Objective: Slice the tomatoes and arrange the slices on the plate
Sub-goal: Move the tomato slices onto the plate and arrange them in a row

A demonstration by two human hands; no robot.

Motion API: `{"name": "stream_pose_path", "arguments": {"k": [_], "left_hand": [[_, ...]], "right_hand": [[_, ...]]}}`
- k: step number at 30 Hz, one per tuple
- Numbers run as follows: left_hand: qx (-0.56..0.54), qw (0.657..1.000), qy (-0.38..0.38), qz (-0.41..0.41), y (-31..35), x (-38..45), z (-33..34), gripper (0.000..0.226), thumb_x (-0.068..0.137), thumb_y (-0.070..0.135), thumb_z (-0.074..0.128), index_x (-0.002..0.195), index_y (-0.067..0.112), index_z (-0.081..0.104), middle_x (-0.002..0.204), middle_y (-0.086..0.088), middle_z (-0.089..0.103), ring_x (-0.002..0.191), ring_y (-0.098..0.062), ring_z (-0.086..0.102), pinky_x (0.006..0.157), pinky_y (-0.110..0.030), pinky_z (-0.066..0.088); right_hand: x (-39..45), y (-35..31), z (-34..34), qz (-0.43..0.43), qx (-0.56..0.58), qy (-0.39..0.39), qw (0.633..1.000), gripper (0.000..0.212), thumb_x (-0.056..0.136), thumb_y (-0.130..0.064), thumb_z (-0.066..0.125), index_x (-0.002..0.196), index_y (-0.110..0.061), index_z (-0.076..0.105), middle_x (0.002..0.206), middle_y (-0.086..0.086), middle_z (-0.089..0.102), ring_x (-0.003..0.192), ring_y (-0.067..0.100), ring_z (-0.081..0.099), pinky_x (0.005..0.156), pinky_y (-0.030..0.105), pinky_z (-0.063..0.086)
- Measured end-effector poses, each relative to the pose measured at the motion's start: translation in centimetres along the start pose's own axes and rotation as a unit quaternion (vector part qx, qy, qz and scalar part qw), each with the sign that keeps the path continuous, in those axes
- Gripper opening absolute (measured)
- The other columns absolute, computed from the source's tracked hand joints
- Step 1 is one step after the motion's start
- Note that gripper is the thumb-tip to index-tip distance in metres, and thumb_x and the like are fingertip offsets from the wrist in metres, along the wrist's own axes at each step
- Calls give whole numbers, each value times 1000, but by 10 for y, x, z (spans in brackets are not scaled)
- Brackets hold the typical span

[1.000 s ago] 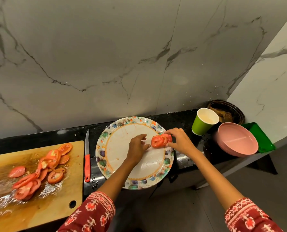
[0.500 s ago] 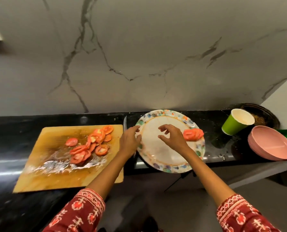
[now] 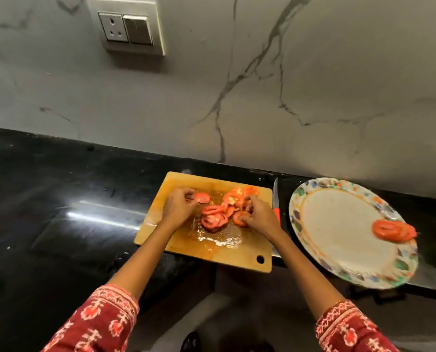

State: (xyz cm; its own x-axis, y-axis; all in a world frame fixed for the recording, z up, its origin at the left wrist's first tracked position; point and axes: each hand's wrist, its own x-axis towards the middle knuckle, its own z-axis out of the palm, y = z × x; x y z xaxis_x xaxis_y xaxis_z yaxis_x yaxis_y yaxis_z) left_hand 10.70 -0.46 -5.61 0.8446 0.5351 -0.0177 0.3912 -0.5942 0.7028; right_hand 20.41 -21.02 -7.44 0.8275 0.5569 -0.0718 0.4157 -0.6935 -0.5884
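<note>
Glistening red tomato slices [image 3: 218, 214], heaped, overlapping

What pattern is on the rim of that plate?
A multicoloured painted band around the plate rim, seen in the head view.

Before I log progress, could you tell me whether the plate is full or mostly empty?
Mostly empty: the plate holds only a small overlapping cluster of tomato slices near its right rim.

Both hands, left hand [image 3: 177, 208] and right hand [image 3: 260, 216], among tomato slices [image 3: 218, 214] on cutting board [image 3: 234, 255], plate [image 3: 339, 271] beside
</note>
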Motion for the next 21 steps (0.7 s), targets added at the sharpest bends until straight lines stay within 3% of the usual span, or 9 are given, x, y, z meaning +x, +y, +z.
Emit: {"name": "stream_pose_path", "arguments": {"k": [6, 11, 17, 21], "left_hand": [[-16, 1000, -13, 24, -17, -9, 8, 30, 82, 6, 64, 112, 6, 63, 100, -8, 68, 90, -19, 63, 83, -32, 53], [-25, 998, -36, 36, -17, -5, 12, 35, 83, 9, 65, 117, 7, 61, 103, -7, 67, 88, -13, 61, 81, -28, 53], [-41, 998, -32, 36, -13, -5, 10, 34, 83, 10, 65, 116, 8, 61, 105, -5, 66, 92, -15, 61, 80, -28, 52], [-48, 998, -35, 33, -21, -5, 6, 33, 82, 8, 65, 115, 8, 63, 103, -7, 68, 90, -16, 62, 82, -33, 54]], "right_hand": [[-2, -6, 0, 12, -13, 43, 999, 28, 82, -12, 67, 108, -9, 57, 90, 7, 64, 81, 18, 58, 69, 29, 46], [0, -23, 0, -3, -59, 14, 998, 31, 84, -10, 65, 114, -12, 57, 97, 6, 63, 87, 17, 59, 67, 23, 44], [3, -26, -9, 2, -46, 35, 998, 20, 84, -10, 64, 104, -9, 64, 94, 7, 66, 85, 17, 60, 69, 26, 47], [6, -31, -11, 8, -32, 28, 999, 14, 83, -11, 66, 97, -9, 67, 93, 5, 64, 82, 11, 55, 65, 20, 44]]}}
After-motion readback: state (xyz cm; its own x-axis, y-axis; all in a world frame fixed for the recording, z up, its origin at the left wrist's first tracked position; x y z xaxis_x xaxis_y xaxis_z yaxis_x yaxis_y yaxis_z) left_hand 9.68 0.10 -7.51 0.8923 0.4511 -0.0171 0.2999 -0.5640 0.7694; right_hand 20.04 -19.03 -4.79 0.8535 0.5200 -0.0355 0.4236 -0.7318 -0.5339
